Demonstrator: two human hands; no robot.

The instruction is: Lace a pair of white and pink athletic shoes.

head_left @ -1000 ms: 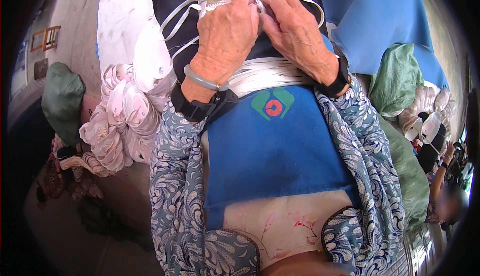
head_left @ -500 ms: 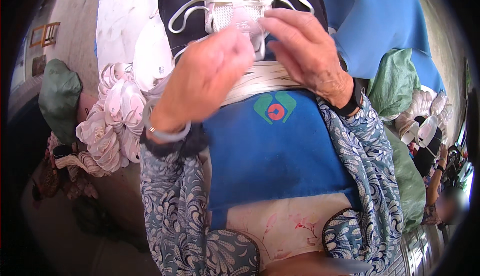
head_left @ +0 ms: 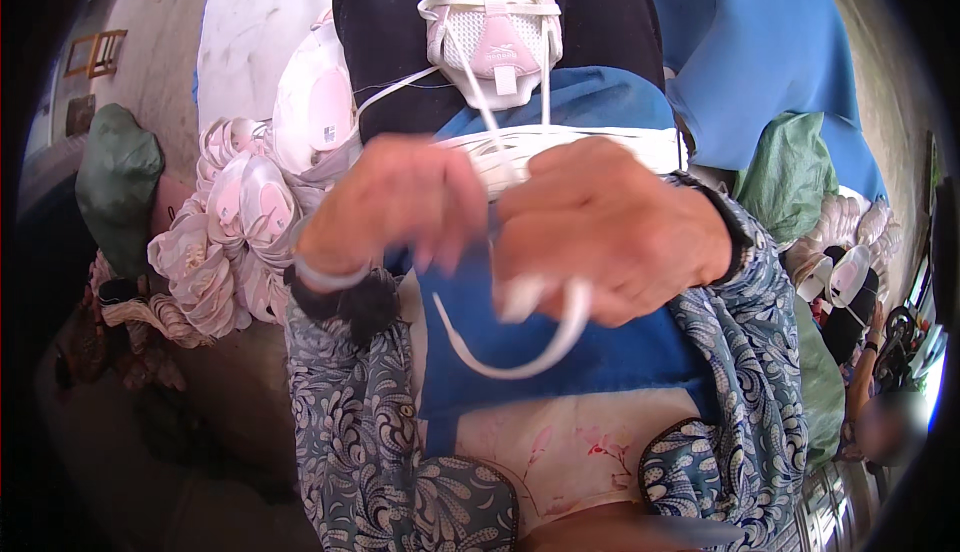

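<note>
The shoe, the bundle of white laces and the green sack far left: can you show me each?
Shoe (head_left: 497, 40), head view: on its pink patch.
Bundle of white laces (head_left: 650, 150), head view: near its right end.
Green sack (head_left: 118, 177), head view: on its middle.

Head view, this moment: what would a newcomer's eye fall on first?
Probably the white lace curling below the right hand, which grips it in front of the blue apron, with the blurred left hand close by. Next, likely the pink-and-white shoe lying on dark fabric at top centre. Then perhaps the pile of pale pink shoe parts at the left.
</note>
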